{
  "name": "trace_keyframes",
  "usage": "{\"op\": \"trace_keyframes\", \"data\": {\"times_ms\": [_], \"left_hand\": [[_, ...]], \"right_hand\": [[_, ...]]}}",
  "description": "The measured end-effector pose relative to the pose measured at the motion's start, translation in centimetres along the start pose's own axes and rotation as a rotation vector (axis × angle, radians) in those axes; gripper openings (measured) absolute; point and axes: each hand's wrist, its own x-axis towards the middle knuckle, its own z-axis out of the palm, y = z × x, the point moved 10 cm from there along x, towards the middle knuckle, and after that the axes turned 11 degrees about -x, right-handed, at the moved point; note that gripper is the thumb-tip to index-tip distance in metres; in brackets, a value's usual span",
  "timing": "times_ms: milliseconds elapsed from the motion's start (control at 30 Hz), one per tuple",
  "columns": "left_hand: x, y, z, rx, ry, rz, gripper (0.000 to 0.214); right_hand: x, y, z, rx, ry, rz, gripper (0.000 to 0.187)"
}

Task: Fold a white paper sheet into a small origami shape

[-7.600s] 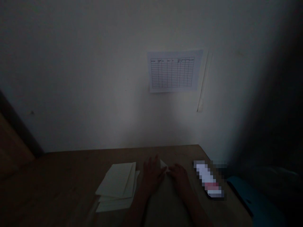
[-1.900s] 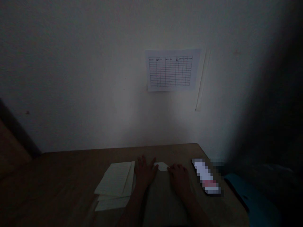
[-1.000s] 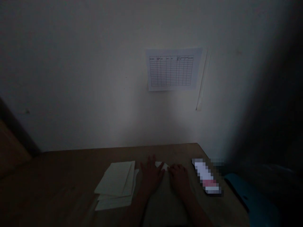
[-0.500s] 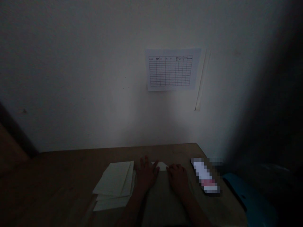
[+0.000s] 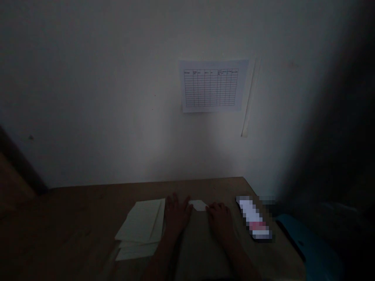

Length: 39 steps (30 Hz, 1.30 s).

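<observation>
Head view: folded paper (image 5: 199, 205) near far edge of table (image 5: 76, 222), presumably light, easily creased, best held by corners; left hand (image 5: 176, 214) spread, right hand (image 5: 220, 217) curled, grip unclear.

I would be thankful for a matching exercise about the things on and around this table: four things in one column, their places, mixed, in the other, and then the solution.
Things
1. small white paper
2. stack of sheets
3. printed grid sheet
4. blue object

Places
A. on the wall
B. beyond the right edge of the table
C. between the left hand and the right hand
D. left of both hands

Pairs: 1-C, 2-D, 3-A, 4-B
</observation>
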Motion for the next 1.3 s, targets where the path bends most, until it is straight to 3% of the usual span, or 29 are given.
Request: {"op": "trace_keyframes", "data": {"times_ms": [333,433,567,667,833,1067,1300], "left_hand": [[0.3,0.5,0.6,0.006,0.112,0.102,0.062],[0.3,1.6,0.7,-0.037,0.083,0.116,0.064],[-0.5,4.3,0.8,-0.089,0.01,0.245,0.048],[-1.0,5.0,0.8,-0.097,-0.033,0.261,0.043],[-1.1,4.9,1.0,-0.082,-0.073,0.229,0.045],[-1.0,3.8,0.8,-0.062,-0.004,0.178,0.05],[-0.9,2.4,-0.6,-0.057,0.012,0.142,0.047]], "right_hand": [[0.0,0.1,0.0,0.024,-0.024,0.002,0.031],[0.0,0.0,-0.2,0.029,-0.032,-0.003,0.031],[-0.1,-0.1,-0.4,0.034,-0.03,-0.006,0.032],[0.0,-0.1,-0.2,0.027,-0.038,-0.001,0.033],[0.0,-0.1,0.0,0.014,-0.047,-0.002,0.034],[0.0,0.0,0.0,-0.003,-0.03,0.011,0.033],[0.0,-0.1,-0.4,0.007,-0.041,-0.008,0.032]]}}
